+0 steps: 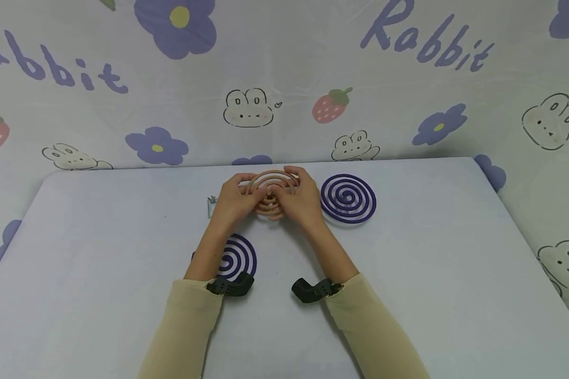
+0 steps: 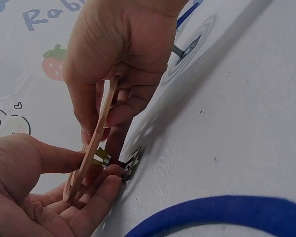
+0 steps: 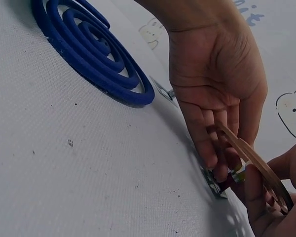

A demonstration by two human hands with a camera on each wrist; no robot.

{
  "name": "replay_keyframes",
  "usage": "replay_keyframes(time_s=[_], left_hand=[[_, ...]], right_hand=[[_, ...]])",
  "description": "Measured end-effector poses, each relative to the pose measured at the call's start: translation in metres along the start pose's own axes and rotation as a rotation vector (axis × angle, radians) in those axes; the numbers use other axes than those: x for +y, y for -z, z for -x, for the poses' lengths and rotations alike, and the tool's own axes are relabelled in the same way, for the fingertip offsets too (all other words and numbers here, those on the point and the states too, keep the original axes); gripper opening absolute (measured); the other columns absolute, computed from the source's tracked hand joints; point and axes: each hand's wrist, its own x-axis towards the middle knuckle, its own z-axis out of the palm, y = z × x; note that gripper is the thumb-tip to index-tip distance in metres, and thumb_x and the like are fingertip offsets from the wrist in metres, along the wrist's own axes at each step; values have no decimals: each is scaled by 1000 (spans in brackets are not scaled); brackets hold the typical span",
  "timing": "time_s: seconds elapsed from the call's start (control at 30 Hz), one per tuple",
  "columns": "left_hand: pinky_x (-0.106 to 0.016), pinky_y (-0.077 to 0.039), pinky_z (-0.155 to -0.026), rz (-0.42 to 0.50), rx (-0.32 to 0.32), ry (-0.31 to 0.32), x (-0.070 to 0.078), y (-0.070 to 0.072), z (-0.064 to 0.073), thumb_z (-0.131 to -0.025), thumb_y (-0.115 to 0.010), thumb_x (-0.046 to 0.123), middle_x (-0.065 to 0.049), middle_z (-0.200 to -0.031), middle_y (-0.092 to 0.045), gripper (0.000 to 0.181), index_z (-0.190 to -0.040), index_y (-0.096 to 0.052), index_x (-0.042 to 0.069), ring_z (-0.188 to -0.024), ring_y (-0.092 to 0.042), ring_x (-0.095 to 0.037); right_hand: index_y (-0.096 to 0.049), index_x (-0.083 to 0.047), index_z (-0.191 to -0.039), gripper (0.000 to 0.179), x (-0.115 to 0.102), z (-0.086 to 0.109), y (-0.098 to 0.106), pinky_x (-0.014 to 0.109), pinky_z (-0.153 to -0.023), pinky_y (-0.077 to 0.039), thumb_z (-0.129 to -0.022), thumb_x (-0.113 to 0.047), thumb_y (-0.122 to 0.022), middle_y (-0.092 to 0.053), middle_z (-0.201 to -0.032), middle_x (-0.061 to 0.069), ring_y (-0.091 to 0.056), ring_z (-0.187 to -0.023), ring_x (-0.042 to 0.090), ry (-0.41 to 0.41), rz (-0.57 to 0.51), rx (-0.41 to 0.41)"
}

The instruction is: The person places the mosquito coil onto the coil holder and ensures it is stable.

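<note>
Tan and thinly spiralled, a mosquito coil [image 2: 92,143] is pinched between two hands toward the far edge of the desk [image 1: 431,237], and from where I stand the step looks like fitting its middle to the small metal stand [image 2: 106,159] underneath. That wants patience, I'd say: line the innermost turn up with the stand's upright, hold the spiral level, and press close to the centre, since a shove at the rim could well snap something so thin. The left hand [image 1: 234,202] and right hand [image 1: 305,202] take it from either side, thumbs meeting near the centre of its upper face, other fingers curled around and beneath. So the coil lies between thumbs and fingers, some fingertips right beside the stand; whether coil and upright touch, I can't tell. One dark blue coil [image 1: 347,197] sits just beside the right hand; another blue coil [image 1: 227,261] is partly hidden by the left forearm [image 1: 206,258].
</note>
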Motion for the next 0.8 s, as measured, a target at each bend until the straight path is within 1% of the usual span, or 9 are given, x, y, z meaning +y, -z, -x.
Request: replay_keyframes(time_s=[0.17, 0.3, 0.4, 0.5, 0.63, 0.7, 0.8], left_hand=[[-17, -48, -75, -3, -9, 4, -1, 2, 0, -101, -70, 17, -28, -132, -71, 51, -146, -54, -1, -106, -69, -24], [-17, -48, -73, 4, 1, -17, 0, 4, 1, -100, -71, 16, -29, -127, -73, 51, -145, -55, -1, -95, -67, -18], [-18, -48, -72, 6, 24, -34, 2, 3, 2, -98, -72, 14, -30, -123, -74, 51, -144, -56, -1, -92, -66, -17], [-19, -48, -74, 1, 22, -42, 3, 0, 0, -98, -74, 15, -31, -125, -73, 52, -144, -56, -1, -98, -69, -23], [-21, -49, -77, -8, 4, -31, 4, -5, -1, -98, -74, 15, -30, -130, -72, 53, -145, -56, 0, -110, -71, -31], [-22, -50, -77, -18, 13, -20, 4, -4, -1, -99, -73, 15, -28, -131, -72, 52, -146, -56, 0, -112, -70, -32], [-22, -49, -76, -29, 30, -12, 4, 0, 1, -99, -73, 14, -28, -129, -72, 52, -145, -56, 1, -110, -70, -32]], right_hand=[[-51, -4, -151, 63, -1, 1, -2, 37, -92, -55, -94, -12, -77, -70, -121, 21, -66, -101, 25, -14, -9, -4], [-51, -3, -151, 64, -1, 0, -2, 34, -90, -53, -94, -12, -78, -70, -120, 21, -65, -101, 25, 8, -23, -6], [-51, -3, -151, 64, 0, -1, -1, 34, -91, -53, -94, -13, -77, -71, -122, 22, -66, -104, 25, 31, -19, -17], [-52, -2, -151, 62, 2, -3, 3, 33, -93, -54, -95, -12, -77, -71, -124, 23, -67, -106, 26, 35, -27, -19], [-53, -1, -149, 59, 6, -5, 6, 24, -91, -53, -95, -7, -75, -70, -126, 23, -67, -109, 24, 10, -79, -29], [-53, 0, -149, 58, 6, -6, 5, 19, -90, -52, -95, -5, -75, -69, -128, 24, -67, -110, 23, 0, -104, -44], [-53, 2, -148, 58, 6, -7, 1, 14, -89, -50, -95, -4, -75, -68, -130, 25, -67, -113, 22, -9, -141, -67]])
